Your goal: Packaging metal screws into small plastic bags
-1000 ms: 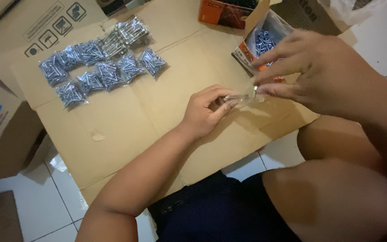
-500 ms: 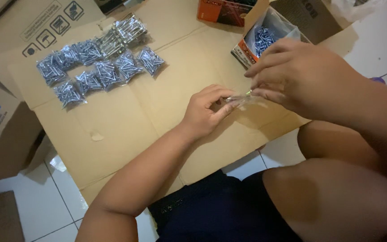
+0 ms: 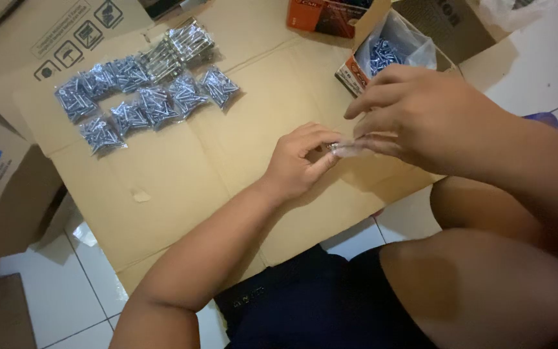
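Observation:
My left hand and my right hand meet over a flattened cardboard sheet. Both pinch a small clear plastic bag between their fingertips; what is inside it is hard to make out. Just behind my right hand stands an open box lined with plastic and holding loose silver screws. At the far left of the cardboard lie several small filled bags of screws in a cluster.
An orange box sits at the back. A brown carton stands at the back right, another carton at the left. White floor tiles surround the cardboard. My knees are at the lower right.
My right hand has moved down and left from the screw box toward my left hand. The two hands now hold the clear bag closer together.

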